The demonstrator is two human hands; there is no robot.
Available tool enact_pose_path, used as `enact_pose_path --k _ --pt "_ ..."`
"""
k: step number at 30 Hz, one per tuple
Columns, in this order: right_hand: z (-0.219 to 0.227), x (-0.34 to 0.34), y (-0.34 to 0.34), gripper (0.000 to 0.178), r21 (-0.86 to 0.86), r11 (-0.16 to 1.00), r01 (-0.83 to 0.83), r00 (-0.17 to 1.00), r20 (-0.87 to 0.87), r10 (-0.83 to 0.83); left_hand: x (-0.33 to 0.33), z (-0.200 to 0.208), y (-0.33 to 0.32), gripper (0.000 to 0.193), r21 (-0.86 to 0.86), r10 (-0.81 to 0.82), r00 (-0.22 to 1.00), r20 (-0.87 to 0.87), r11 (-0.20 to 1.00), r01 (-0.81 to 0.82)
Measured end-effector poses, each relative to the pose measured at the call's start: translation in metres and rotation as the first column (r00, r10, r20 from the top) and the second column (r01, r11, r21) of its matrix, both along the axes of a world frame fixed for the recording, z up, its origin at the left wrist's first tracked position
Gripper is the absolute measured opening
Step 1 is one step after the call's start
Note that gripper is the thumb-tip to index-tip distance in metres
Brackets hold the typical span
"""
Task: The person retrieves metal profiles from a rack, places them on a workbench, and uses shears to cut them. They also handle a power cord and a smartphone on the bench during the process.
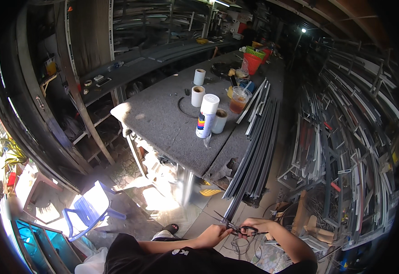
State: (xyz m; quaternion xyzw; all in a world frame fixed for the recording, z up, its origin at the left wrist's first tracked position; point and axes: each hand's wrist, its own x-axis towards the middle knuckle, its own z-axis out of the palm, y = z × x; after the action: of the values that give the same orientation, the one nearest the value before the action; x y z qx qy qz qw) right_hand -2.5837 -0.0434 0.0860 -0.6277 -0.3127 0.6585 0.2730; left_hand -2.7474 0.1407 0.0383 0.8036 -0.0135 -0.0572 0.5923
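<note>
My right hand [256, 225] is closed around the black handles of a pair of scissors [230, 222], whose blades point up and to the left. Right beside it, my left hand [214, 235] is closed at the blades. What its fingers hold is too small to tell; a thin black cord [238, 250] hangs in loops below both hands. Just beyond the hands, a bundle of long dark grey profiles [259, 150] lies along the table's right edge, with ends sticking out toward me.
A grey-covered worktable [156, 125] stands ahead, bearing a spray can [205, 119], white rolls [198, 96], a plastic cup [239, 101] and baskets [253, 61]. A blue plastic chair [87, 210] stands at left. Racks of profiles [341, 132] fill the right side; offcuts [320, 228] litter the floor.
</note>
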Motion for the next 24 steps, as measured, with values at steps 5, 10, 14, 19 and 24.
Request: enact_pose_path --k 5,10,14,19,24 --pt "0.005 -0.004 0.0 0.031 0.052 0.987 0.154 0.986 -0.066 -0.151 0.001 -0.008 -0.003 0.036 -0.061 0.003 0.995 0.095 0.998 0.003" --pt "0.019 -0.011 0.004 0.044 -0.02 0.999 0.032 0.95 0.31 -0.025 0.0 -0.004 -0.003 0.036 -0.112 0.009 1.0 -0.009 0.994 -0.01" --pt "0.033 -0.018 0.009 0.046 -0.127 0.989 0.075 0.884 0.466 -0.007 -0.001 -0.005 -0.001 0.035 -0.098 0.007 0.996 -0.085 0.995 -0.015" --pt "0.036 -0.019 0.009 0.026 -0.023 0.993 0.119 0.948 0.299 -0.107 0.002 -0.025 0.001 0.036 -0.139 -0.066 0.987 -0.149 0.989 0.046" --pt "0.028 -0.015 -0.008 0.007 0.011 0.993 0.114 0.979 0.169 -0.114 0.002 -0.037 0.0 0.033 -0.12 -0.124 0.987 -0.102 0.986 0.112"
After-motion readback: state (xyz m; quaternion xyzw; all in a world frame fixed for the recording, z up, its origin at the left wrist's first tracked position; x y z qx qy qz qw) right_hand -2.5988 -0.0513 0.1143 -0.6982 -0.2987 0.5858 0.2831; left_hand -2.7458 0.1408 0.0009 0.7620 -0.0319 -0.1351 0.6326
